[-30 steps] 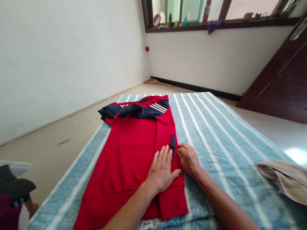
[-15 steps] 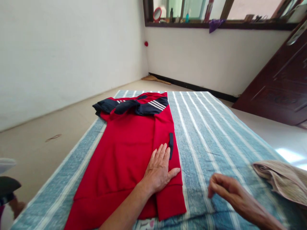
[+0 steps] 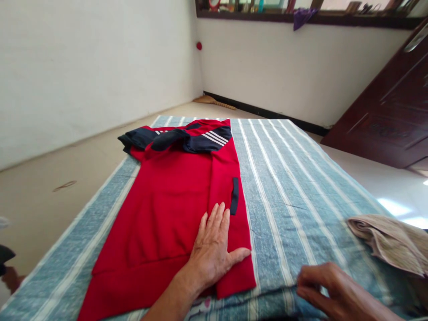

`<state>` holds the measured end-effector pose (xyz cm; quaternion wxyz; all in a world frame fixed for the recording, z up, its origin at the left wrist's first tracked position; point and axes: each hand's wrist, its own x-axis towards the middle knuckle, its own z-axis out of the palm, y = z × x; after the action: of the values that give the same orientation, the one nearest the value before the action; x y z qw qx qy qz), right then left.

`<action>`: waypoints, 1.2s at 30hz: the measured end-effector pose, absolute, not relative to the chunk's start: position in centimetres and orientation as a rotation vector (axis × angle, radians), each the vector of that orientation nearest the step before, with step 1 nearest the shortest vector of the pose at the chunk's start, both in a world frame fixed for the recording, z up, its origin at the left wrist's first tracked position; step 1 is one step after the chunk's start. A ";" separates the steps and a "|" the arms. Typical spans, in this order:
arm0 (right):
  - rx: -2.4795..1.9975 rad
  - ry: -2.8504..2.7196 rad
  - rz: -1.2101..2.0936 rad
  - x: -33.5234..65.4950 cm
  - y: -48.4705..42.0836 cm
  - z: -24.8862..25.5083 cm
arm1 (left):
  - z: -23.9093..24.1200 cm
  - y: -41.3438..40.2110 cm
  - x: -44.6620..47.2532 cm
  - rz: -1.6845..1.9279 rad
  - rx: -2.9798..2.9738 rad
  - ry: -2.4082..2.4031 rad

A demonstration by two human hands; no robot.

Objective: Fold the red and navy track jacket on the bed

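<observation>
A red sweatshirt (image 3: 160, 209) with navy shoulder panels and white stripes lies on the blue striped sheet (image 3: 270, 191), one side folded inward along its right edge. My left hand (image 3: 210, 247) presses flat on the folded part, fingers stretched forward and thumb out to the right. Just beyond its fingertips is a dark strip (image 3: 234, 196) on the red cloth. To the right of the sweatshirt's hem, my right hand (image 3: 329, 285) is loosely closed above the sheet, fingers curled toward the thumb. Nothing shows in it.
A brown folded towel (image 3: 394, 240) lies at the right edge of the bed. Beyond the bed, a broom (image 3: 214, 102) rests on the floor by the wall. A dark red door (image 3: 384, 116) stands at the right, and a windowsill (image 3: 254, 17) holds small items.
The view has tipped downward a little. My left hand still presses on the sweatshirt but sits slightly nearer and left. My right hand is a bit lower in view, its fingers still curled.
</observation>
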<state>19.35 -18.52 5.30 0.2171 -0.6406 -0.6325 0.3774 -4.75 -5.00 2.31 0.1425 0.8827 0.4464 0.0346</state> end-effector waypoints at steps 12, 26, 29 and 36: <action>-1.464 -1.845 0.519 12.1 -9.8 2.5 | 1.2 -5.5 -4.8 0.188 2.601 1.313; -1.539 -2.323 0.110 11.0 -8.0 1.9 | 0.7 -5.5 -4.8 0.168 2.620 1.314; -1.459 -2.183 0.221 11.6 -8.0 1.6 | 1.0 -5.5 -4.7 0.158 2.592 1.321; -1.698 -1.645 0.542 17.2 -13.0 2.8 | 1.4 -5.6 -4.6 0.140 2.544 1.321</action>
<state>17.23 -12.99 2.83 0.3505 -0.6556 -0.6353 0.2092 -4.62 -5.59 1.36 0.1354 0.8783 0.4559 0.0482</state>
